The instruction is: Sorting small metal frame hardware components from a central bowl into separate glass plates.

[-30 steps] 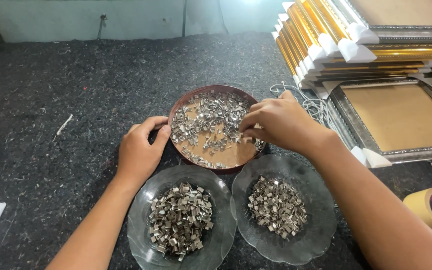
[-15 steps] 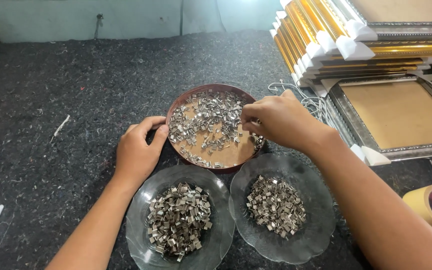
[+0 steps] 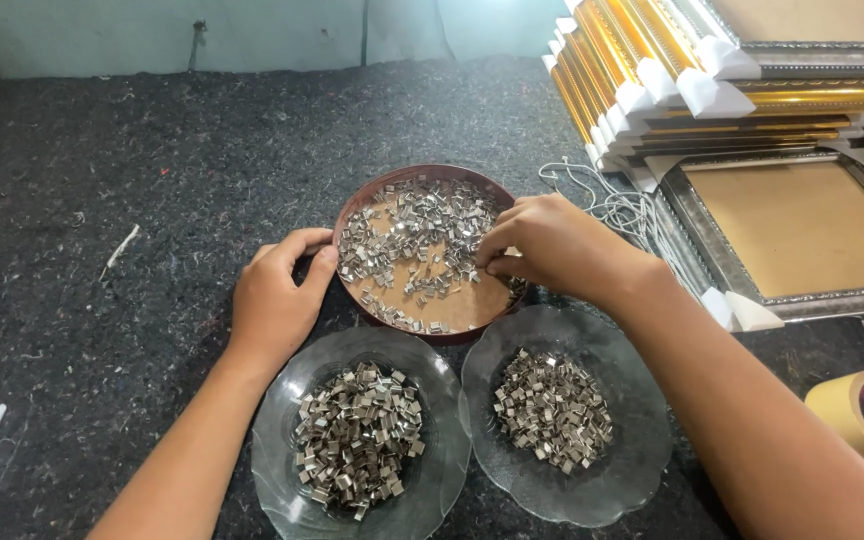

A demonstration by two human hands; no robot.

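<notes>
Head view: metal clips [image 3: 407, 235] under right-hand fingers [image 3: 497, 262].

The right hand [image 3: 552, 245] has slid slightly lower over the clips in the brown dish [image 3: 352, 215].

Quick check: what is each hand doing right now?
Left hand: open, cupped against the brown tray's rim.
Right hand: fingers pinched together over the loose metal clips; whether it holds one cannot be told.

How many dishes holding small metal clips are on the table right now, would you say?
3: a round brown tray at the back between both hands, a left glass plate in front, and a right glass plate beside it.
</notes>
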